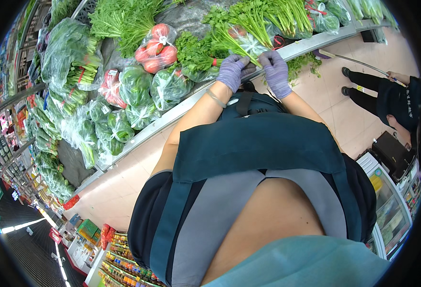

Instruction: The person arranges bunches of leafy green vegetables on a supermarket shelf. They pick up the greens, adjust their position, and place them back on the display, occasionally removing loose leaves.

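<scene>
A few leafy green stalks (239,47), which look like Chinese celery, slant down to their cut ends between my hands, over the metal edge of the produce stand. My left hand (232,71), in a purple knit glove with darker fingertips, pinches them near the base. Gloved alike, my right hand (276,73) has its bent fingers closed at the stalk ends; its fingertips are partly hidden. Beside my left hand lies a bunch of leafy greens (199,59) bound with red tape. More loose stalks (255,25) fan out beyond my hands, and a red tie (279,42) lies near my right hand.
Bagged tomatoes (156,50), bagged green peppers (135,84) and wrapped greens (70,53) cover the stand on the left. Its metal rim (171,114) runs diagonally before me. Leaf scraps (305,66) litter the floor. At right, a person (393,91) holds a long-handled tool near a glass-topped freezer (393,211).
</scene>
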A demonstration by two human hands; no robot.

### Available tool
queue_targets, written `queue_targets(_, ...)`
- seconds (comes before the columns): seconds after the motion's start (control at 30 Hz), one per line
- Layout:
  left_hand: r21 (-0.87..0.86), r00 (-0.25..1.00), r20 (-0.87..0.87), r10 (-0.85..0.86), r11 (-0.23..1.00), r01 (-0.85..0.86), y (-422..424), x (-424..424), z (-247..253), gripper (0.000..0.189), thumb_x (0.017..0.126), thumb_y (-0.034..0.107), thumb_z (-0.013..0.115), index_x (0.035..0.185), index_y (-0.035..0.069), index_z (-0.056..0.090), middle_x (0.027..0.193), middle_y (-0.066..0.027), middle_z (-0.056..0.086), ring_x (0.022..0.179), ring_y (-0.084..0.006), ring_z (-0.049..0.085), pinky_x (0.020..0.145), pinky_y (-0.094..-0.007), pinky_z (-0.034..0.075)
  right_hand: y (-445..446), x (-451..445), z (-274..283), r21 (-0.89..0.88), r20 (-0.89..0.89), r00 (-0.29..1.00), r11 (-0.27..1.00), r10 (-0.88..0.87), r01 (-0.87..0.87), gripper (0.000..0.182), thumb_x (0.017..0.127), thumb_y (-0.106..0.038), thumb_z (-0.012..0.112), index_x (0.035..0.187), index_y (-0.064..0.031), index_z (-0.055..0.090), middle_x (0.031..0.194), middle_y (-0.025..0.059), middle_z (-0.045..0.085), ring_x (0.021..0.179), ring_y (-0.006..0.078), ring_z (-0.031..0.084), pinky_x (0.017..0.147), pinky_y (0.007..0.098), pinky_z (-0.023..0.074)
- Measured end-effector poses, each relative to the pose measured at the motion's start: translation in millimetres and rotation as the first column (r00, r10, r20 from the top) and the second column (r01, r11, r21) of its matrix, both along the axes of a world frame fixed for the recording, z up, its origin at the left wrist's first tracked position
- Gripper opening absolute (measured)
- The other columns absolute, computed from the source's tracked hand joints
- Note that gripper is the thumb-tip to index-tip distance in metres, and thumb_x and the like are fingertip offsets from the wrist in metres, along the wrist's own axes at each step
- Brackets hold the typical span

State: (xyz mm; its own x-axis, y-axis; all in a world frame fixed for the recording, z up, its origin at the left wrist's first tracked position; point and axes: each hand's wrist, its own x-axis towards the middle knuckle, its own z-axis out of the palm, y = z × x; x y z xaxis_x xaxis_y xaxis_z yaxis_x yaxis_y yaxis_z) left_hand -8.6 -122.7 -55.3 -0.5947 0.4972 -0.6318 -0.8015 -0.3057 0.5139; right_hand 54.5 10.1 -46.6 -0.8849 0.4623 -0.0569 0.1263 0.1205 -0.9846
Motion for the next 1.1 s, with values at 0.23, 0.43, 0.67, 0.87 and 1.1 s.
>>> queue_targets(0.23, 0.182, 0.988, -0.115, 0.1, 0.98, -0.078, 8, -11, 14, 0.021, 0.081, 0.006, 0.054, 0.097, -0.007, 0.049, 0.097, -0.0173, 0.056, 0.089, -0.03, 0.058, 0.08, -0.0394, 0.051, 79, 41, 0, -0.546, -0.183, 0.932, 0.821, -0.311, 0.167, 0.02, 0.09, -0.023, 0.046, 0.081, -0.0053, 0.047, 0.075, 0.0076, 0.056, 0.076, 0.0217, 0.059, 0.074, 0.0355, 0.0467)
queue_targets(0.43, 0.034, 0.863, -0.467, -0.193, 0.971, 0.235, 33, -3, 37, 0.02, 0.079, 0.005, 0.056, 0.099, -0.002, 0.058, 0.092, -0.0124, 0.061, 0.088, -0.0195, 0.057, 0.078, -0.0296, 0.047, 116, 62, -6, -0.25, 0.618, 0.697, 0.75, -0.363, 0.612, 0.035, 0.086, -0.032, 0.05, 0.109, -0.0055, 0.05, 0.101, 0.0107, 0.057, 0.092, 0.0228, 0.056, 0.076, 0.0344, 0.0456)
queue_targets(0.67, -0.112, 0.607, -0.715, -0.347, 0.914, 0.39, 38, -8, 43, 0.06, 0.075, 0.003, 0.057, 0.129, 0.006, 0.034, 0.114, -0.0067, 0.05, 0.1, -0.0156, 0.047, 0.087, -0.029, 0.04, 36, 30, 61, -0.522, 0.142, 0.927, 0.822, 0.346, -0.227, 0.028, 0.088, -0.027, 0.047, 0.1, -0.0024, 0.054, 0.069, 0.0004, 0.054, 0.058, 0.0072, 0.052, 0.056, 0.0187, 0.0425)
queue_targets(0.87, -0.182, 0.562, -0.723, -0.402, 0.895, 0.407, 21, -96, -7, 0.059, 0.073, 0.018, 0.068, 0.124, 0.009, 0.038, 0.106, -0.0084, 0.053, 0.101, -0.021, 0.049, 0.091, -0.0339, 0.041, 40, 37, 120, -0.554, -0.023, 0.907, 0.75, 0.422, -0.362, 0.03, 0.089, -0.024, 0.044, 0.106, -0.0019, 0.053, 0.064, -0.0014, 0.05, 0.051, 0.0033, 0.045, 0.049, 0.017, 0.0388)
queue_targets(1.1, 0.042, 0.848, -0.53, -0.011, 0.998, 0.038, 15, -154, -58, 0.04, 0.075, 0.014, 0.064, 0.11, 0.004, 0.049, 0.099, -0.0112, 0.056, 0.084, -0.0195, 0.056, 0.073, -0.0284, 0.048, 65, 44, 145, -0.31, -0.149, 0.93, 0.877, 0.335, -0.366, 0.031, 0.088, -0.021, 0.047, 0.109, 0.0012, 0.052, 0.069, 0.0026, 0.054, 0.057, 0.0059, 0.05, 0.054, 0.0191, 0.0427)
